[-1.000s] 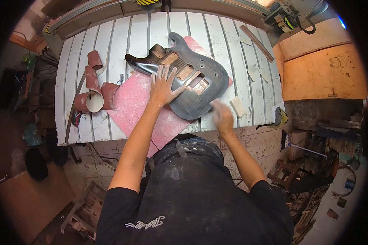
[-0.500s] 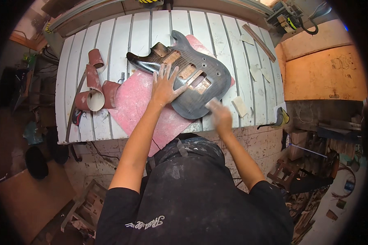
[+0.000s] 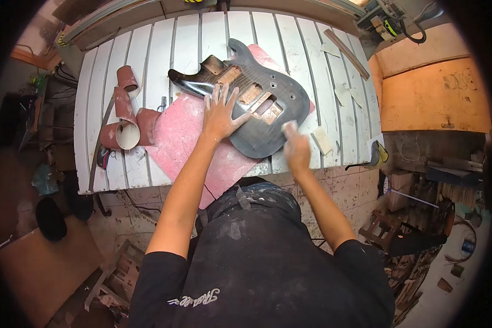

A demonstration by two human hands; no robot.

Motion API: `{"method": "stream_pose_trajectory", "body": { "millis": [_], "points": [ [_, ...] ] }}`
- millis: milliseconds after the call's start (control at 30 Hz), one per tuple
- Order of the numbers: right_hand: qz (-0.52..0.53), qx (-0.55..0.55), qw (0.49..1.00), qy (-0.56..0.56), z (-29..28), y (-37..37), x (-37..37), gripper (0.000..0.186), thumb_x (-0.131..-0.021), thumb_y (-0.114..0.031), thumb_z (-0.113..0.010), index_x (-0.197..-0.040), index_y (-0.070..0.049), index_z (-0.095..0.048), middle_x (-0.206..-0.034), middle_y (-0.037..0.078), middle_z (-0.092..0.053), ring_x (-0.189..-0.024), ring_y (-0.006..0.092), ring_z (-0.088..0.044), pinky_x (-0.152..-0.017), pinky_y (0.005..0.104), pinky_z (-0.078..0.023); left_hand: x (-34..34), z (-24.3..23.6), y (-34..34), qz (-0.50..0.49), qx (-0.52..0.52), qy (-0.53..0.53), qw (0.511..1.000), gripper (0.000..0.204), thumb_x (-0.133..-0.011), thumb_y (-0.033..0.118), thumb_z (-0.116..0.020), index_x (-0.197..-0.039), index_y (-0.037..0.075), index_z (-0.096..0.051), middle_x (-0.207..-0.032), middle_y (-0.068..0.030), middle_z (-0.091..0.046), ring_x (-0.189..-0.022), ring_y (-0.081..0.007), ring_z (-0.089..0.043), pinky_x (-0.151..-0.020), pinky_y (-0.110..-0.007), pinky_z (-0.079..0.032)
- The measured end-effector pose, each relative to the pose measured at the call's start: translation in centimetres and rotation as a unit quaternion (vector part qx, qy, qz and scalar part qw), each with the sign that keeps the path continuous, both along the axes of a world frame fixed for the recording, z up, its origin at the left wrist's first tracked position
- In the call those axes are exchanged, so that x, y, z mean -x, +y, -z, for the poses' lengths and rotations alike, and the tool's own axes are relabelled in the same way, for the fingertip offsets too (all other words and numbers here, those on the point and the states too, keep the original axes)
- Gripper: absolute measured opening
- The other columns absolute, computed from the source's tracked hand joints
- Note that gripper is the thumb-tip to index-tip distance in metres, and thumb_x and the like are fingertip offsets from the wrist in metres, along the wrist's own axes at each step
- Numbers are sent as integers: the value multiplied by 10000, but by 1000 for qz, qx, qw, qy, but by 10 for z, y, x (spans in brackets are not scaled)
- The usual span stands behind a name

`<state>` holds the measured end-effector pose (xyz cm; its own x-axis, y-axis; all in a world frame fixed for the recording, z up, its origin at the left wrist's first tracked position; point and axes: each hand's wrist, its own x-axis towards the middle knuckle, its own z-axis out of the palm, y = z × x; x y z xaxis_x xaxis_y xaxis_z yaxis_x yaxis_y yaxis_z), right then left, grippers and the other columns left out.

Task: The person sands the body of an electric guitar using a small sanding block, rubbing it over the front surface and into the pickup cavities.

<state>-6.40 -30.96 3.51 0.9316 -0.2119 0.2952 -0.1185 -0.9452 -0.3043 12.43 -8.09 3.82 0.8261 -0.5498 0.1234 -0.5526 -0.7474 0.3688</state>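
A dark grey electric guitar body (image 3: 290,85) lies slanted on a pink mat (image 3: 180,136), its pickup and bridge cavities showing bare wood. My left hand (image 3: 220,117) rests on it with fingers spread, pressing flat beside the cavities. At the body's lower right edge is my right hand (image 3: 296,148), fingers closed around a small pale pad (image 3: 288,127). Motion blurs that hand, so the pad's exact kind is hard to make out. Just right of it, a cream rectangular block (image 3: 322,140) lies on the white slatted table (image 3: 153,49).
Rolls of reddish sandpaper (image 3: 127,112) lie on the table's left, near a red-and-black tool (image 3: 104,157). A wooden strip (image 3: 346,53) sits at the far right, with pale paper scraps (image 3: 341,95) below it. A yellow-and-black object (image 3: 378,154) hangs at the right corner.
My right hand has moved a little up along the guitar body's edge with the pale pad. My left hand stays in place on the body.
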Motion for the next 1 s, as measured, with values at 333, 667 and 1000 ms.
{"method": "stream_pose_trajectory", "body": {
  "millis": [333, 667, 1000],
  "points": [
    [-4, -47, 998, -51, -12, 3, -3, 457, -857, 53, -643, -1273, -96, -754, -1358, 147, -716, -953, 331, -680, -855, 435, -559, 2, -2, 3, 0, 8, 9, 1000, 968, -916, 732, -640, -1664, 164, -410, -1751, -198, -286, -1633, -435, -185, -1288, -661, -172],
    [-122, -3, 991, 51, -26, 65, 14, 529, -875, -30, -665, -1395, -117, -693, -1365, 42, -670, -917, 320, -622, -804, 442, -539, 0, 3, 5, 4, 6, 4, 1000, 992, -916, 742, -639, -1676, 155, -387, -1757, -217, -261, -1631, -462, -172, -1270, -684, -180],
    [-164, 25, 981, 101, -38, 72, 9, 555, -887, -31, -628, -1423, -167, -681, -1395, -2, -640, -977, 289, -597, -858, 452, -503, 1, 4, 6, -2, 11, 0, 1000, 1002, -909, 746, -645, -1670, 145, -395, -1751, -215, -275, -1632, -451, -177, -1271, -684, -181]
  ]
}}
